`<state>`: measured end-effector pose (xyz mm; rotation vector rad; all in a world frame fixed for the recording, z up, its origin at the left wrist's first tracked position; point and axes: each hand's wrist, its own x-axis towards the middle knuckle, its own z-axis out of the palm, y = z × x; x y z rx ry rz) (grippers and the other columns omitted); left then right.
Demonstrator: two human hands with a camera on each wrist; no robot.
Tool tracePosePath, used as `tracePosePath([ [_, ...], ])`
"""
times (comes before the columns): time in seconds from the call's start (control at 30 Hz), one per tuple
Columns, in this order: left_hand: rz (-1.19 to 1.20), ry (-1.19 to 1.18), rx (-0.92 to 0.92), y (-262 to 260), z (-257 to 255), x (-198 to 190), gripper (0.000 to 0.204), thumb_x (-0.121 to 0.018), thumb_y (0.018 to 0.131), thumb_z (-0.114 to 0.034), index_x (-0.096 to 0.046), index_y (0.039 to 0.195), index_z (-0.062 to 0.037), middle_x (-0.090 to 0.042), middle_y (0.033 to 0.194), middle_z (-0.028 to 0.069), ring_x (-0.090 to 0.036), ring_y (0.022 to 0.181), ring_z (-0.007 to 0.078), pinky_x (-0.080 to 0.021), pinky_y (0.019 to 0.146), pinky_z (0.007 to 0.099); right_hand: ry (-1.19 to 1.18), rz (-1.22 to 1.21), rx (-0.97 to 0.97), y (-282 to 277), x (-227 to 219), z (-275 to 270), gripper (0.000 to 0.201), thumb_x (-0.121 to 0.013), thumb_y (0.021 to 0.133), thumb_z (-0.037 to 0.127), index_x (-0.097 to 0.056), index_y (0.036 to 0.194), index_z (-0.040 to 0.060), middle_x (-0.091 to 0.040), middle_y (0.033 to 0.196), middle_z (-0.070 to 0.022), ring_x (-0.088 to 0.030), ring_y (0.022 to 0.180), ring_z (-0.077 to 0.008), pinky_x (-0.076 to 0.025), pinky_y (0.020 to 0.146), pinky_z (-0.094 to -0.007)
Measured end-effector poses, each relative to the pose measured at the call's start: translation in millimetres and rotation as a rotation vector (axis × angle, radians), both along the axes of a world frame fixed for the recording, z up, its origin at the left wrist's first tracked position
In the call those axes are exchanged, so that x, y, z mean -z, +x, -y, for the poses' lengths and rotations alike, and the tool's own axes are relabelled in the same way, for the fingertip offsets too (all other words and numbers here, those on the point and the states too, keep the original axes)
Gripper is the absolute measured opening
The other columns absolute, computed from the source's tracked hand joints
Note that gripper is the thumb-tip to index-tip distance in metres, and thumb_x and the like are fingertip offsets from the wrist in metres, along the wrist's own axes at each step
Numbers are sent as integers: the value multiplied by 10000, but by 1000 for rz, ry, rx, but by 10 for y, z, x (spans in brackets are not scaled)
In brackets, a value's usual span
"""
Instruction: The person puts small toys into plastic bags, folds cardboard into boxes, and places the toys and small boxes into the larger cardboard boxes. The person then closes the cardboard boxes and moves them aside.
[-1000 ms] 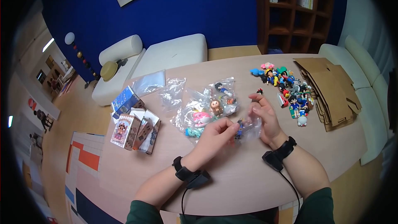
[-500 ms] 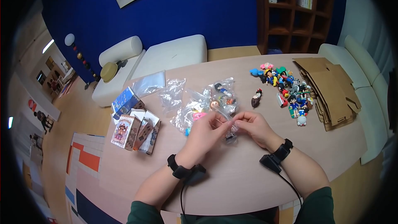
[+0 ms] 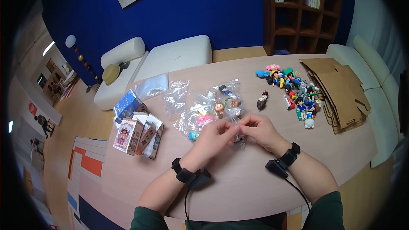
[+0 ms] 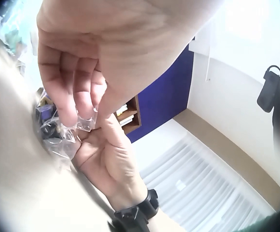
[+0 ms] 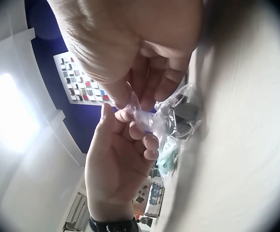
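Between both hands hangs a small clear plastic bag point(image 4: 60, 145) with a dark figure inside, low over the table. The left hand point(image 3: 213, 139) pinches one side of its top edge; the right hand point(image 3: 263, 134) pinches the other, fingertips almost touching. In the right wrist view the bag point(image 5: 183, 116) shows a grey and black thing through the plastic. Just beyond the hands lie bagged figures, among them a brown one point(image 3: 219, 109) and a pink one point(image 3: 204, 120). A dark-haired loose figure point(image 3: 262, 100) lies to the right of these bags.
Small boxes point(image 3: 129, 135) stand at the left, with flat clear bags point(image 3: 152, 86) behind them. At the right are a pile of loose figures point(image 3: 294, 88) and flattened cardboard point(image 3: 338, 93). A white sofa point(image 3: 177, 55) is beyond the table point(image 3: 238, 187).
The right hand has moved left to meet the left hand at the bag. The loose dark-haired figure, mostly hidden by the right hand earlier, is now in full view.
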<state>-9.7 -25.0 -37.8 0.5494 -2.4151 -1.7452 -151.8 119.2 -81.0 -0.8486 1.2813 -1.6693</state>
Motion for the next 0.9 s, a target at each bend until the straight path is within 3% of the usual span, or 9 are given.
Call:
tracePosePath([
  [0.07, -56, 242, -18, -2, 7, -21, 252, -691, 983, -262, -653, 930, -19, -681, 806, -1, -633, 716, 50, -473, 620, 200, -35, 19, 17, 13, -14, 4, 91, -705, 950, 107, -694, 959, 18, -704, 936, -22, -621, 851, -57, -506, 782, -234],
  [0.27, -112, 133, -19, 23, 56, 24, 245, -669, 996, -248, -640, 885, -31, -635, 718, -13, -601, 681, 42, -454, 600, 202, 1, 11, -9, 57, -9, 22, 119, -710, 929, 83, -625, 850, 58, -655, 850, 8, -601, 809, -45, -495, 728, -223],
  [0.33, -121, 54, -42, 32, 38, 33, 245, -663, 999, -241, -633, 871, -34, -624, 705, -18, -587, 668, 39, -445, 591, 204, 2, 104, 284, 45, 0, 45, 134, -686, 933, 71, -602, 828, 80, -646, 871, -1, -591, 792, -37, -491, 686, -225],
  [0.5, -162, -128, -15, 76, -95, -62, 242, -632, 1015, -207, -612, 846, -36, -613, 719, -23, -572, 673, 33, -437, 594, 208, 53, -343, 300, 66, -80, 28, 80, -604, 960, 28, -539, 924, 58, -641, 1003, -32, -613, 847, -60, -523, 689, -251],
  [0.57, -279, 52, 18, 65, -90, -26, 208, -582, 1041, -194, -607, 897, -45, -622, 767, -18, -577, 702, 32, -438, 618, 197, 43, -229, 110, 110, -268, -14, 116, -551, 970, -29, -495, 1027, 54, -640, 1052, -57, -633, 903, -86, -542, 754, -263],
  [0.73, -418, 175, -119, -5, 4, 38, 246, -478, 1087, -284, -568, 1171, -72, -645, 952, 16, -604, 786, 70, -470, 671, 201, -367, -193, 194, 60, -500, -57, 161, -489, 988, -68, -451, 1018, 85, -635, 1081, -77, -673, 946, -153, -570, 863, -322],
  [0.8, -289, 262, -172, -33, -49, -47, 366, -431, 1095, -372, -530, 1295, -81, -651, 1054, 25, -632, 847, 110, -514, 705, 229, -567, 212, 172, 92, -699, -121, 197, -602, 977, 4, -458, 935, 133, -632, 1045, -48, -701, 937, -191, -594, 851, -347],
  [0.83, -291, 262, -172, -28, -69, -119, 366, -431, 1095, -372, -530, 1295, -82, -651, 1054, 25, -632, 847, 110, -514, 705, 229, -496, 281, 186, 72, -722, -158, 195, -617, 980, 31, -471, 897, 131, -631, 1038, -53, -705, 973, -220, -597, 883, -386],
  [0.9, -66, 1038, 51, -10, -99, -255, 451, -396, 1094, -423, -487, 1384, -90, -660, 1114, 26, -651, 886, 147, -549, 736, 256, -467, 274, 205, 44, -577, -113, 152, -601, 975, 5, -515, 911, 113, -637, 1058, -57, -706, 981, -226, -594, 883, -384],
])
